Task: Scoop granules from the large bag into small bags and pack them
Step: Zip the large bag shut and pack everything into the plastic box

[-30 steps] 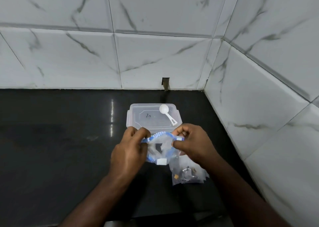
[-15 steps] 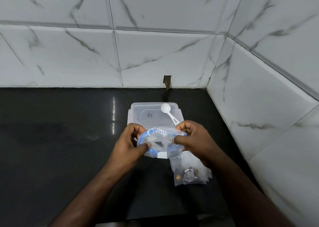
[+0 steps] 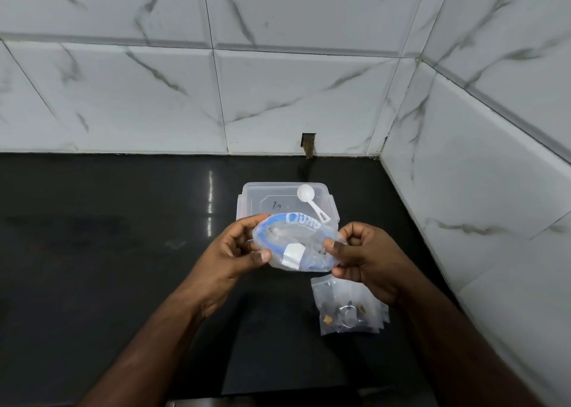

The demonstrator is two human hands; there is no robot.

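Observation:
A clear zip bag with a blue rim and a white slider (image 3: pixel 295 245) is held above the black counter, its mouth pulled wide. My left hand (image 3: pixel 236 250) pinches its left edge and my right hand (image 3: pixel 361 252) pinches its right edge. Behind the bag stands a clear plastic box with a lid (image 3: pixel 265 198), and a white scoop (image 3: pixel 310 201) lies on that lid. A pile of small clear bags (image 3: pixel 349 309) with a few dark and brown bits inside lies on the counter under my right wrist.
The black countertop (image 3: pixel 108 252) runs left and toward me. White marble-look tile walls close the back and the right side, meeting in a corner (image 3: pixel 378 156). A small notch in the back wall (image 3: pixel 309 144) sits just above the counter.
Both hands have drawn the bag's rim apart, so its mouth has gone from narrow to a wide oval. The bag has risen slightly toward the box.

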